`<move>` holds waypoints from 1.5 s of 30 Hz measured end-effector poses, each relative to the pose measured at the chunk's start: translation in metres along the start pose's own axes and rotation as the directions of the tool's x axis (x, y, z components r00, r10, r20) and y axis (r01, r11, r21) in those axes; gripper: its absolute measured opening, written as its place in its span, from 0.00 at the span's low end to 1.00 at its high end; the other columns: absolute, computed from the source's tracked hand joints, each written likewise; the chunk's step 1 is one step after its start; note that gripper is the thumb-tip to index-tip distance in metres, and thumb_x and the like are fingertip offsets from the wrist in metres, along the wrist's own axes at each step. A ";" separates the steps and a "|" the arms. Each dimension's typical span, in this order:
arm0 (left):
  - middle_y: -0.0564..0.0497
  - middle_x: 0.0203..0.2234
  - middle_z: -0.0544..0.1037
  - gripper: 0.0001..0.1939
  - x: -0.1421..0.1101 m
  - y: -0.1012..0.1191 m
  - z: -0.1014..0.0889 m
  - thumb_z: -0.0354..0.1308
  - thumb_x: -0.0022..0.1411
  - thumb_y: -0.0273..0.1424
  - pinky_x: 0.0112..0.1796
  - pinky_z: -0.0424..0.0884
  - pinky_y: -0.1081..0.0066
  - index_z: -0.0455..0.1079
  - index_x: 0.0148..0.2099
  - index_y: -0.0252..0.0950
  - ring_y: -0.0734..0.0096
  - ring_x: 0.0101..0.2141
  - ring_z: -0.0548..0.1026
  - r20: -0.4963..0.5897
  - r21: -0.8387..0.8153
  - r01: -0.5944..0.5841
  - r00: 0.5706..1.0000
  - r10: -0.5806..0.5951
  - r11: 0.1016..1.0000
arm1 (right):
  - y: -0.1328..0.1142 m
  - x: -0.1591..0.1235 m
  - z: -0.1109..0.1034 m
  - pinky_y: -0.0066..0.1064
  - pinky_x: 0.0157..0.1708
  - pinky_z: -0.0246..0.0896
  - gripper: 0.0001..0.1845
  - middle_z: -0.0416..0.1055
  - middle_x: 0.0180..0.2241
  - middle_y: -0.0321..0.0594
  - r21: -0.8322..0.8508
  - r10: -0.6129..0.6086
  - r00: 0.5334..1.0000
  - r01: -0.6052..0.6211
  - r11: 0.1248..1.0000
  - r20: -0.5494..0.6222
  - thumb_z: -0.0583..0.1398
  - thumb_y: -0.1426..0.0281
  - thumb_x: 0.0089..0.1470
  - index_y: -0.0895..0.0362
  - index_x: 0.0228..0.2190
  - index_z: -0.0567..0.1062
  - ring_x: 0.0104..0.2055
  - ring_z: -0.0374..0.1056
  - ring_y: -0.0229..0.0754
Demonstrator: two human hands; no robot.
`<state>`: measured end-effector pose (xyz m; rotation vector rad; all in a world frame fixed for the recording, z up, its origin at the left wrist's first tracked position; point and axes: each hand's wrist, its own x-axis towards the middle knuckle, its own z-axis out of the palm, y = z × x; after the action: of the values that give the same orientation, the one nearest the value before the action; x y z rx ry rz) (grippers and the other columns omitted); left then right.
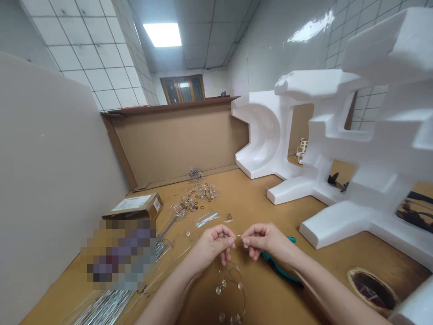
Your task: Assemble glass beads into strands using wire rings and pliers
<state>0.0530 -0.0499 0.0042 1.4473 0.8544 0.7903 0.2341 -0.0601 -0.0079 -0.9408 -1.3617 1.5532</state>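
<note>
On my head feed, the left hand (219, 243) and right hand (261, 240) each hold a narrow pinch grip; a thin wire (238, 235) spans the fingertips. Just below is a beaded wire loop (223, 283); I cannot tell whether the two join. Green-handled pliers (276, 266) lie on the table (250, 198), partly behind the right forearm (318, 275). Silver rods (104, 307) lie to the left.

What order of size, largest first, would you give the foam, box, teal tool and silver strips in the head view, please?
1. Foam
2. Box and teal tool: unsure, as the right arm hides part of the tool
3. Silver strips
</note>
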 end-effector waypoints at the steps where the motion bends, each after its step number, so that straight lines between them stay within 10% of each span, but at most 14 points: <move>1: 0.54 0.22 0.72 0.12 0.000 0.000 0.000 0.58 0.49 0.36 0.14 0.60 0.79 0.63 0.32 0.33 0.81 0.14 0.66 -0.002 0.013 0.006 1.000 -0.006 1.000 | 0.001 0.000 0.000 0.24 0.19 0.61 0.15 0.69 0.17 0.34 -0.007 0.003 1.000 -0.003 1.000 0.010 0.64 0.62 0.37 0.62 0.24 0.72 0.17 0.64 0.31; 16: 0.58 0.14 0.64 0.11 -0.003 0.008 0.006 0.61 0.42 0.36 0.21 0.52 0.77 0.68 0.24 0.32 0.80 0.18 0.58 -0.176 0.184 -0.004 0.984 0.037 0.983 | -0.007 -0.014 -0.007 0.42 0.34 0.61 0.19 0.69 0.30 0.41 -0.335 -0.041 0.999 0.044 0.941 0.016 0.59 0.60 0.41 0.57 0.35 0.66 0.32 0.67 0.45; 17: 0.59 0.13 0.63 0.12 -0.003 0.009 0.004 0.61 0.42 0.37 0.20 0.51 0.77 0.68 0.24 0.33 0.81 0.17 0.57 -0.185 0.160 0.010 0.982 0.020 0.987 | -0.008 -0.019 -0.016 0.44 0.40 0.56 0.21 0.68 0.36 0.46 -0.443 -0.070 0.997 0.051 0.895 -0.027 0.60 0.62 0.39 0.57 0.37 0.68 0.39 0.65 0.48; 19: 0.61 0.11 0.61 0.13 -0.004 0.011 0.000 0.62 0.42 0.39 0.19 0.48 0.78 0.67 0.24 0.33 0.83 0.15 0.53 -0.180 0.121 0.035 0.984 -0.013 0.992 | -0.007 -0.030 -0.031 0.48 0.43 0.51 0.32 0.65 0.44 0.50 -0.907 -0.146 0.988 0.021 0.420 -0.044 0.61 0.59 0.35 0.56 0.44 0.66 0.46 0.58 0.56; 27: 0.63 0.11 0.54 0.13 -0.006 0.014 -0.003 0.60 0.46 0.38 0.14 0.41 0.79 0.65 0.27 0.33 0.86 0.12 0.47 -0.071 0.089 0.047 0.997 -0.041 0.995 | 0.012 -0.044 -0.029 0.41 0.36 0.55 0.33 0.66 0.40 0.52 -0.993 -0.067 0.998 0.002 -0.114 0.010 0.57 0.62 0.34 0.59 0.46 0.64 0.40 0.62 0.55; 37: 0.50 0.26 0.71 0.10 -0.020 0.024 -0.013 0.58 0.50 0.32 0.30 0.69 0.71 0.64 0.34 0.32 0.74 0.26 0.71 0.211 -0.106 -0.027 0.976 0.049 0.994 | 0.004 -0.035 -0.023 0.35 0.28 0.54 0.19 0.68 0.31 0.51 -0.994 -0.075 0.997 -0.018 -0.106 -0.010 0.55 0.71 0.31 0.61 0.32 0.70 0.31 0.65 0.52; 45: 0.58 0.17 0.65 0.14 -0.017 0.027 -0.020 0.54 0.53 0.40 0.19 0.62 0.78 0.66 0.32 0.32 0.82 0.15 0.62 0.090 0.096 -0.106 0.991 0.097 0.990 | -0.009 -0.044 -0.047 0.25 0.20 0.49 0.05 0.67 0.23 0.35 -0.988 -0.089 0.993 -0.069 0.139 -0.082 0.51 0.72 0.43 0.56 0.27 0.64 0.23 0.63 0.37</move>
<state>0.0280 -0.0552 0.0328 1.6127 0.7696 0.7650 0.2948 -0.0840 -0.0045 -1.7456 -2.3339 0.2493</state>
